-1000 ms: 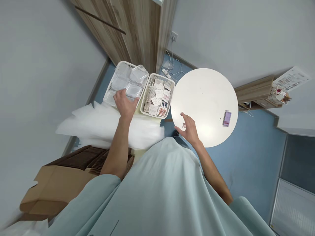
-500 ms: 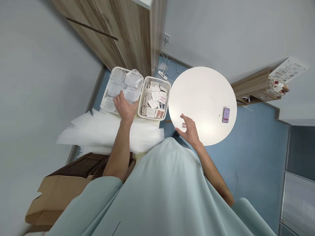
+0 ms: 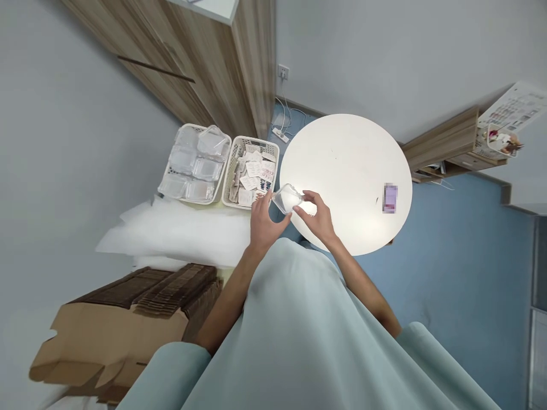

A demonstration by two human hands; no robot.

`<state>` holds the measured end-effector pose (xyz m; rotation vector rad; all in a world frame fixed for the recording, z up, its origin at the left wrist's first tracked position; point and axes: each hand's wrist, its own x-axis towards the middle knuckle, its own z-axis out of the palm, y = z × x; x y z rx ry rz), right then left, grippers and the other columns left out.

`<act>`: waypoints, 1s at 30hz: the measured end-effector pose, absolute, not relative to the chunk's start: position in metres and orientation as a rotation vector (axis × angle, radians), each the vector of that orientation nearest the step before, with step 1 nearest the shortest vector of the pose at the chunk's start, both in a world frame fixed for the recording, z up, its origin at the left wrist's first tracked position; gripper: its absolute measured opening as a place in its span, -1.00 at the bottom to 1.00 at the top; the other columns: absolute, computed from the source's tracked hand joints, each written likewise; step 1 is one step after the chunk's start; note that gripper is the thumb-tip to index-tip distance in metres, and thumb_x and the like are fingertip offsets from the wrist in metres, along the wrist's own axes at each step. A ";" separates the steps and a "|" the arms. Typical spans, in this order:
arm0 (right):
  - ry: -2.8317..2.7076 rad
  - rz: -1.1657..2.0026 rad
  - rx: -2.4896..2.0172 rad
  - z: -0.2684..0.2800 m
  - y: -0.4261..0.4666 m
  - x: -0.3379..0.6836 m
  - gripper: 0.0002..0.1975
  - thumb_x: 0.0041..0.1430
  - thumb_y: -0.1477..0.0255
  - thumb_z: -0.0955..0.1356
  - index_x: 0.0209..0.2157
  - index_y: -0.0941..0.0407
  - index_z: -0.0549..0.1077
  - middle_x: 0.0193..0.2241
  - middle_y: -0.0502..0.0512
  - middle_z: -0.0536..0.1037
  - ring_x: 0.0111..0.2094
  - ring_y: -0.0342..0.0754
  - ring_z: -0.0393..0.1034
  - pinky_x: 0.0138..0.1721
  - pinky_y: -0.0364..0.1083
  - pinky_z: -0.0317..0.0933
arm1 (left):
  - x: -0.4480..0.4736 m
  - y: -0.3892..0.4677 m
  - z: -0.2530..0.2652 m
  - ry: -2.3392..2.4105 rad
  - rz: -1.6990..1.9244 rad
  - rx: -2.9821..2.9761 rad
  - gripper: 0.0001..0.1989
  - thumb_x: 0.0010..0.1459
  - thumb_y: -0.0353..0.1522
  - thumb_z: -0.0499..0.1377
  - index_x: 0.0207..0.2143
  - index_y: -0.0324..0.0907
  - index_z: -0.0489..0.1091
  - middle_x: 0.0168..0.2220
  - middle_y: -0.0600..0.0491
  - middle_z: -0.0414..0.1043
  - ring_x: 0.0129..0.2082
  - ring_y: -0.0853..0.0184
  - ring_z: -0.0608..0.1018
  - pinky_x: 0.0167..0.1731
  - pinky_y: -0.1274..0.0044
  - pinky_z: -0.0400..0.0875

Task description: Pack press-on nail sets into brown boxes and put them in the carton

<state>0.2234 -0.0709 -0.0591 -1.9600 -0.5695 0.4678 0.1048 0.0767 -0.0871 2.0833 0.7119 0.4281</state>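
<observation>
A small clear plastic box (image 3: 287, 199) is held up between my two hands, over the near left edge of the round white table (image 3: 342, 154). My left hand (image 3: 265, 225) grips its left side with thumb and fingers. On its right side, the thumb and fingers of my right hand (image 3: 317, 216) pinch it. The small card of reddish pieces that lay on the table near my right hand does not show now; the box and hands cover that area.
Left of the table stands a white basket (image 3: 225, 196) of small cards with press-on nails, beside another basket (image 3: 170, 200) of clear boxes. White foam sheets (image 3: 179, 233) and brown cardboard boxes (image 3: 123, 336) lie nearer. A blurred purple item (image 3: 390, 198) rests on the table's right.
My left hand has moved right from the basket of clear boxes, bringing one box to the table edge. My right hand has shifted slightly left and closed on it.
</observation>
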 end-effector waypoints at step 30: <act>-0.274 1.052 -1.470 -0.089 -0.245 0.275 -0.25 -0.04 0.05 0.68 0.18 -0.06 0.59 0.21 0.15 0.62 0.30 0.19 0.49 0.40 0.25 0.30 | 0.166 -0.036 -0.080 0.565 -0.185 1.400 0.01 -0.07 -0.05 0.58 0.39 -0.13 0.38 0.26 -0.22 0.51 0.32 -0.09 0.52 0.39 0.09 0.36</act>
